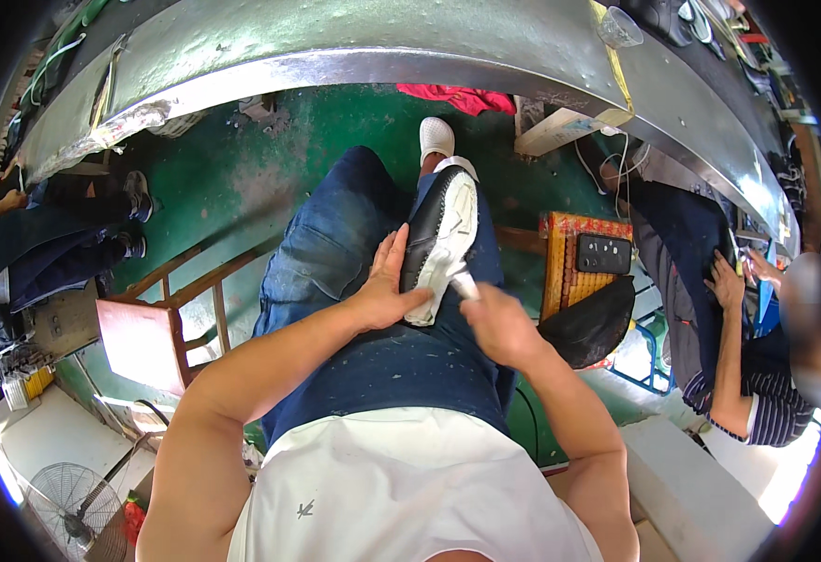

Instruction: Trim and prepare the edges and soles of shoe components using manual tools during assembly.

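Observation:
A black leather shoe (421,244) with coarse stitching along its edge lies across my lap, its white underside turned up and to the right. My left hand (387,290) holds it near the heel end, the fingers stretched along the black side and the thumb reaching toward the white underside. In my right hand (502,326), closed and smeared by motion, is a short tool with a pale end (464,284). That end is beside the right edge of the white underside. The blur hides what kind of tool it is.
A metal-topped bench (335,37) crosses in front, with a clear plastic cup (619,28) on it. To the right, a woven-topped stool (569,262) carries a black phone (604,253). A wooden stool (143,342) and a fan (75,506) are left. Co-workers (766,375) sit on both sides.

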A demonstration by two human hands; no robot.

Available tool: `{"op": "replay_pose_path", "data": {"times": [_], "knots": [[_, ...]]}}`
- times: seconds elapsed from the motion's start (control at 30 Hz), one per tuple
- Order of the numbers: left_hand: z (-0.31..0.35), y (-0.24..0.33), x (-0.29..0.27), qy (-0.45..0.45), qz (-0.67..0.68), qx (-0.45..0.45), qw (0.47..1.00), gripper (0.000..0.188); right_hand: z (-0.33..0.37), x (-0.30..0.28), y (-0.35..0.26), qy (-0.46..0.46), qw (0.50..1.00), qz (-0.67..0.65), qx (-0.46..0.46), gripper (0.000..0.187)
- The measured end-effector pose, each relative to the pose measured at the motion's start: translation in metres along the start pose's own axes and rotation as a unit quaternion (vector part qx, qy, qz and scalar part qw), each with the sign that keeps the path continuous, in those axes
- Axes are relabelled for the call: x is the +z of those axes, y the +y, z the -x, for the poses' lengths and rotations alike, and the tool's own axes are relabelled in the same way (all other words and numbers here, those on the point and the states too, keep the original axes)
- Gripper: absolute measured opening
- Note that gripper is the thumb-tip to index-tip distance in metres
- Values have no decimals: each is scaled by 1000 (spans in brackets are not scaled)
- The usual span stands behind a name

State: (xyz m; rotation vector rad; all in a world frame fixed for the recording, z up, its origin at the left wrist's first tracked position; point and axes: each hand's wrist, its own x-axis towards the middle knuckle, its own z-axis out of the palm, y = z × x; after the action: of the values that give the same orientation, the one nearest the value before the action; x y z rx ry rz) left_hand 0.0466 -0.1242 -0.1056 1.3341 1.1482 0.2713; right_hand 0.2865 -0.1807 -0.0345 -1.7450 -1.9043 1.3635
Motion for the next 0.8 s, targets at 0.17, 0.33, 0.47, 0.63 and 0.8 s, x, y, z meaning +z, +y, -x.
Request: {"op": "replay_pose_path", "data": {"times": [0.17, 0.33, 0.47, 0.63, 0.8], "knots": [[0, 15, -16, -59, -105, -12, 993, 132, 9, -8, 13, -52, 998, 25, 9, 34], [-57, 32, -30, 32, -67, -42, 996, 98, 29, 25, 69, 14, 924, -366, 111, 47], [-93, 29, -34, 18, 5, 10, 1000, 81, 26, 20, 67, 12, 938, -324, 126, 45], [-75, 60, -70, 90, 178, 59, 978, 69, 23, -35, 38, -24, 952, -265, 152, 31], [-40, 206, -186, 35, 280, 175, 943, 67, 0, -125, -1, 31, 950, -309, 38, 37]]}}
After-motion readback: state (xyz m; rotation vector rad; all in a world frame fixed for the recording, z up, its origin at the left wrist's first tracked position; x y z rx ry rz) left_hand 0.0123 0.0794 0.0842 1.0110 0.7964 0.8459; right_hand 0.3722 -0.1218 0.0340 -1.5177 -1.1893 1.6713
